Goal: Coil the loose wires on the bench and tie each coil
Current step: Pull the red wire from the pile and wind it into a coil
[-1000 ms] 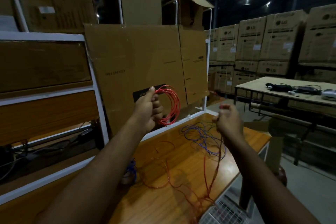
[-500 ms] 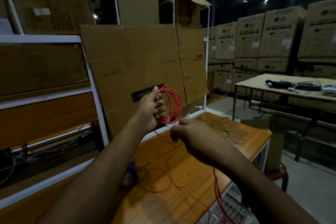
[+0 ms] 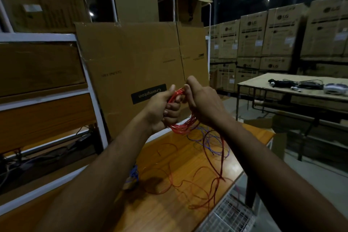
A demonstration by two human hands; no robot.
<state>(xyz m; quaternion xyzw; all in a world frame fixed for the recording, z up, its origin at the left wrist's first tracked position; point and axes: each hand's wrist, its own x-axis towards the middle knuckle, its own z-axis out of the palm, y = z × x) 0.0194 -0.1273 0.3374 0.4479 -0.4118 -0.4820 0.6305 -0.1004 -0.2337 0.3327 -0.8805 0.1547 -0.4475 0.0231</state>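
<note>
Head view: left hand [image 3: 160, 108] gripping red coil [image 3: 181, 125] above surface [image 3: 150, 211]; right hand [image 3: 202, 102] seemingly pinching its top, fingers hidden. Best laying each new loop flush, feeding trailing red wire [image 3: 216, 158] slack, clear of blue wire [image 3: 211, 143].

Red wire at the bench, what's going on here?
A person is coiling red wire. The left hand grips the red coil, held up above the wooden bench. The right hand is at the top of the coil, pinching the wire there. A long loose red tail hangs from the coil down to the bench, so the coil isn't finished, and no tie is visible on it. A tangle of blue wire lies uncoiled on the bench behind it.
</note>
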